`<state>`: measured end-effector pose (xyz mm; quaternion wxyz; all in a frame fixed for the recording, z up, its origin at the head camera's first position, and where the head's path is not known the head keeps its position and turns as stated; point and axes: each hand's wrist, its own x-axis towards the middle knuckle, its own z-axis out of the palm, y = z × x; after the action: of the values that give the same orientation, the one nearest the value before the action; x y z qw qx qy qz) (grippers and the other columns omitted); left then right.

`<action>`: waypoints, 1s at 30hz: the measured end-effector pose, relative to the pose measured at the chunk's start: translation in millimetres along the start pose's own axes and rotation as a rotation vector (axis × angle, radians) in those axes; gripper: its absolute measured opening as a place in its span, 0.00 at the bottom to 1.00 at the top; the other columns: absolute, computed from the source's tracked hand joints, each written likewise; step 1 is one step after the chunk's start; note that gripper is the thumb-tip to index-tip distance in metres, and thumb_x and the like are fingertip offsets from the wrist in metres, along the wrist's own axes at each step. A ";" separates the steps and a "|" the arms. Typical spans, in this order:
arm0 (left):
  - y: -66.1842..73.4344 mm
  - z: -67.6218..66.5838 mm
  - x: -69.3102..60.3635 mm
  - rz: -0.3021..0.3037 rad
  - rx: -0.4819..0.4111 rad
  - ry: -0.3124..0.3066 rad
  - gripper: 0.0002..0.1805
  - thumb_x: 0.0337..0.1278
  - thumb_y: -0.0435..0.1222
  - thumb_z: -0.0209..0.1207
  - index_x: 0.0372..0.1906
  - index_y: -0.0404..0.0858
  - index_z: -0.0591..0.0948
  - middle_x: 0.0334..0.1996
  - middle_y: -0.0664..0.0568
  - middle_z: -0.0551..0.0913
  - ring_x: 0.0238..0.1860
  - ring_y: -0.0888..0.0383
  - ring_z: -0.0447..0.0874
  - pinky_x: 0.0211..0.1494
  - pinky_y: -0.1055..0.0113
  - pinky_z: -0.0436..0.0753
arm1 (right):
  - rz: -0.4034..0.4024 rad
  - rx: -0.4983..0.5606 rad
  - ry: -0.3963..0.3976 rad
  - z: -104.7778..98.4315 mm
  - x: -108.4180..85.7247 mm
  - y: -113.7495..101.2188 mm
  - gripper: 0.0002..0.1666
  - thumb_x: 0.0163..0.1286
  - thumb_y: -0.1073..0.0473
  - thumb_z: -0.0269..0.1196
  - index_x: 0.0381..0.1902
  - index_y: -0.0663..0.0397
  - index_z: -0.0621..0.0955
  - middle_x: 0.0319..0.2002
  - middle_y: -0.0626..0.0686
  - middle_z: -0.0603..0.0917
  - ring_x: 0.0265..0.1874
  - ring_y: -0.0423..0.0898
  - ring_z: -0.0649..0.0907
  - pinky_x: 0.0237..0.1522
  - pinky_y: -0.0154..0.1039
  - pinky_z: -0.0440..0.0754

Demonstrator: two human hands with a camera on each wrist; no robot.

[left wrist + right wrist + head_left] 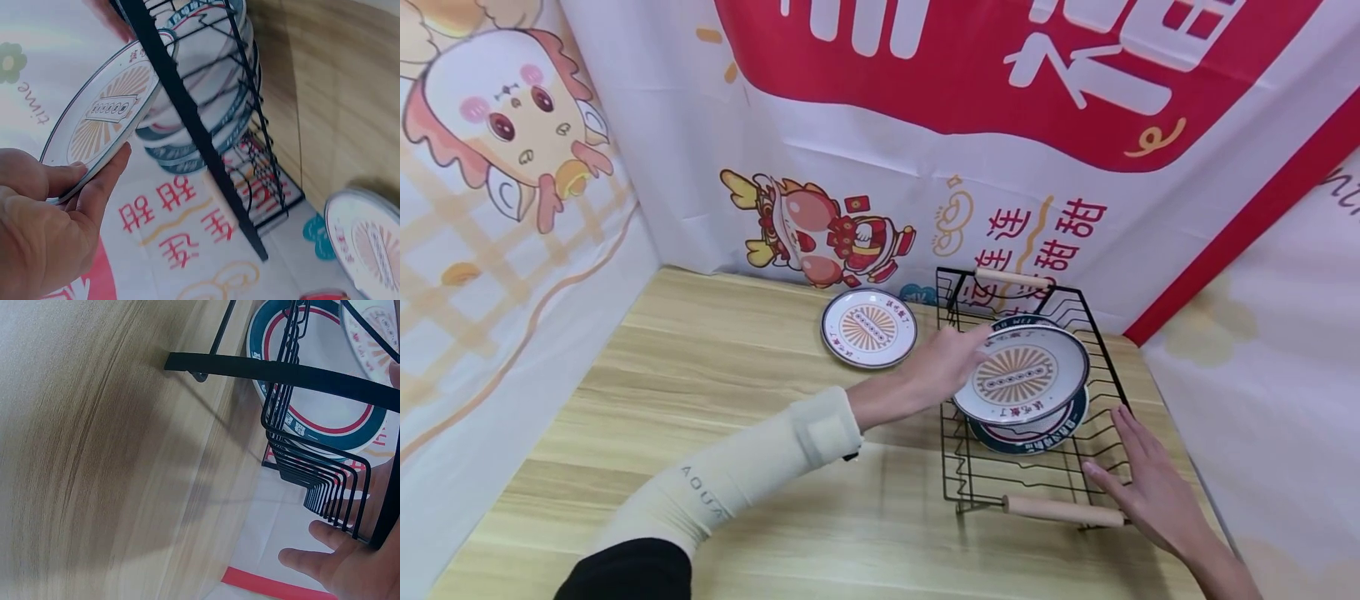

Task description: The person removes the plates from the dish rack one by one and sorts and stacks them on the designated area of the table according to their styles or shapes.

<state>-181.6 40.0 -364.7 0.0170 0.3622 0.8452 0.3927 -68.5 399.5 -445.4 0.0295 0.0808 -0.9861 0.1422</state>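
My left hand point(951, 362) pinches the rim of a white plate point(1022, 375) with an orange sunburst print, thumb on its face and fingers beneath. The plate is tilted above a black wire dish rack point(949, 467) with wooden handles. Below it, several plates with dark teal rims point(206, 109) stand in the rack, partly hidden by the held plate. My right hand point(1157, 492) is at the rack's right side near the front handle point(1063, 510), its fingers extended beside the wires. In the right wrist view, that hand point(350, 565) is partly covered by the rack's frame.
Left of the rack, a matching sunburst plate point(869, 328) lies on the wooden table point(730, 358), perhaps on others like it. A printed cloth point(865, 125) hangs behind the table. More cloth borders the left and right sides.
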 end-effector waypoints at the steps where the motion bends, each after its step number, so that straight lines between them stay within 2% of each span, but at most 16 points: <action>1: -0.7 -5.2 -3.0 -0.006 -0.022 0.007 0.05 0.82 0.34 0.53 0.53 0.39 0.76 0.26 0.49 0.84 0.16 0.62 0.76 0.16 0.75 0.73 | -0.001 0.002 0.002 0.2 -0.3 0.1 0.59 0.74 0.38 0.66 0.87 0.54 0.49 0.85 0.64 0.51 0.78 0.75 0.58 0.58 0.84 0.66; 4: -3.9 -20.9 -11.8 -0.040 -0.051 0.042 0.10 0.82 0.34 0.54 0.58 0.38 0.78 0.33 0.46 0.88 0.19 0.60 0.81 0.18 0.73 0.77 | 0.001 0.002 -0.002 1.0 -0.6 0.2 0.59 0.74 0.38 0.66 0.87 0.54 0.49 0.85 0.64 0.51 0.78 0.74 0.58 0.59 0.84 0.65; 8: -10.9 -43.6 -24.0 -0.092 -0.042 0.104 0.13 0.81 0.35 0.56 0.62 0.36 0.78 0.37 0.47 0.88 0.25 0.58 0.86 0.21 0.72 0.81 | -0.001 -0.004 -0.006 1.4 0.9 0.9 0.58 0.74 0.37 0.65 0.87 0.53 0.48 0.85 0.65 0.52 0.78 0.74 0.59 0.59 0.85 0.65; 13: -21.1 -71.6 -36.8 -0.139 -0.004 0.199 0.13 0.78 0.35 0.59 0.59 0.33 0.80 0.40 0.43 0.90 0.30 0.57 0.89 0.26 0.74 0.85 | -0.002 -0.008 -0.004 0.8 1.3 2.0 0.58 0.74 0.37 0.65 0.87 0.53 0.49 0.84 0.65 0.52 0.77 0.74 0.59 0.59 0.85 0.66; 16: -29.0 -87.1 -44.0 -0.181 0.012 0.239 0.13 0.77 0.35 0.60 0.58 0.33 0.80 0.40 0.41 0.90 0.30 0.56 0.90 0.26 0.73 0.85 | 0.004 -0.008 -0.004 1.0 0.1 1.4 0.58 0.74 0.37 0.65 0.87 0.53 0.48 0.84 0.65 0.52 0.77 0.75 0.59 0.58 0.85 0.66; 19: -40.8 -100.9 -51.8 -0.230 0.019 0.262 0.13 0.77 0.35 0.61 0.58 0.32 0.80 0.39 0.41 0.90 0.29 0.54 0.90 0.27 0.70 0.87 | 0.008 -0.005 -0.005 0.9 -0.7 0.6 0.58 0.74 0.37 0.65 0.87 0.53 0.48 0.84 0.65 0.53 0.77 0.75 0.59 0.59 0.85 0.66; 23: -60.0 -115.4 -61.4 -0.323 0.043 0.275 0.17 0.77 0.35 0.61 0.63 0.32 0.79 0.43 0.41 0.89 0.34 0.52 0.89 0.33 0.66 0.89 | 0.015 -0.006 -0.008 -0.2 -1.0 0.0 0.58 0.74 0.37 0.65 0.87 0.53 0.49 0.84 0.65 0.53 0.77 0.75 0.59 0.58 0.85 0.66; 26: -79.1 -121.9 -67.2 -0.406 0.058 0.273 0.20 0.78 0.36 0.60 0.66 0.31 0.77 0.45 0.41 0.87 0.37 0.51 0.87 0.36 0.64 0.87 | 0.018 -0.009 -0.011 -0.7 -0.5 0.0 0.58 0.75 0.36 0.65 0.87 0.53 0.48 0.84 0.65 0.52 0.77 0.75 0.59 0.58 0.85 0.66; 30: -108.0 -124.9 -73.5 -0.494 0.022 0.263 0.21 0.78 0.36 0.60 0.66 0.29 0.77 0.44 0.39 0.86 0.37 0.51 0.85 0.35 0.66 0.85 | 0.020 -0.012 -0.014 -0.2 0.3 0.1 0.59 0.75 0.36 0.64 0.87 0.53 0.48 0.84 0.65 0.51 0.77 0.75 0.59 0.59 0.85 0.66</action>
<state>-231.3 -133.7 -370.2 -0.0015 0.0912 0.9070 0.4112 -68.8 399.6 -445.2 0.0215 0.0719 -0.9879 0.1360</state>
